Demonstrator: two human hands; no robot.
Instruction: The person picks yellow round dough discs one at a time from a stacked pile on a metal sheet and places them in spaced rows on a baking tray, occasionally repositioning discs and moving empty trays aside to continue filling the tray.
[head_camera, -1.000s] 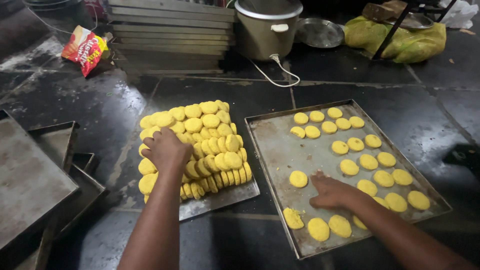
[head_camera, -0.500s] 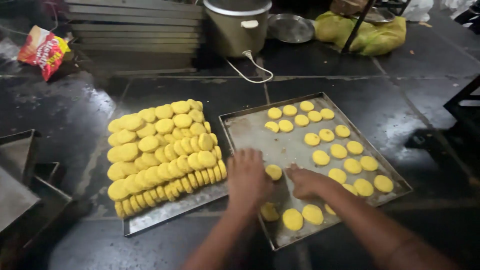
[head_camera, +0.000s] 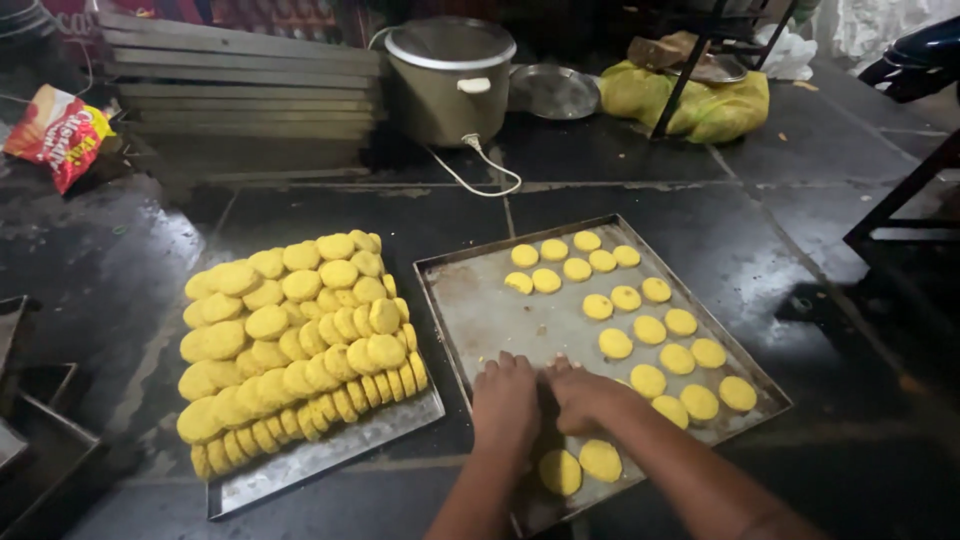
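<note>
Both my hands rest side by side on a metal baking tray (head_camera: 480, 310) on the dark floor. My left hand (head_camera: 505, 400) lies palm down, fingers together, over the tray's near middle. Beside it, touching it, my right hand (head_camera: 585, 395) is also palm down. Whatever lies beneath them is hidden. Yellow dough discs (head_camera: 640, 325) lie spaced in rows on this tray, two more (head_camera: 580, 465) near my wrists. To the left, a second tray (head_camera: 320, 455) carries a dense heap of yellow discs (head_camera: 290, 340).
A lidded metal pot (head_camera: 450, 80) with a white cord stands behind the trays, with stacked flat trays (head_camera: 240, 70) to its left. A red snack bag (head_camera: 55, 130) lies far left, a yellow-green sack (head_camera: 700, 105) at the back right. Empty tins (head_camera: 40, 440) sit at the left edge.
My left hand came off the heap of discs and crossed over to the right tray, ending beside my right hand. The view shifted and drew closer to the trays.
</note>
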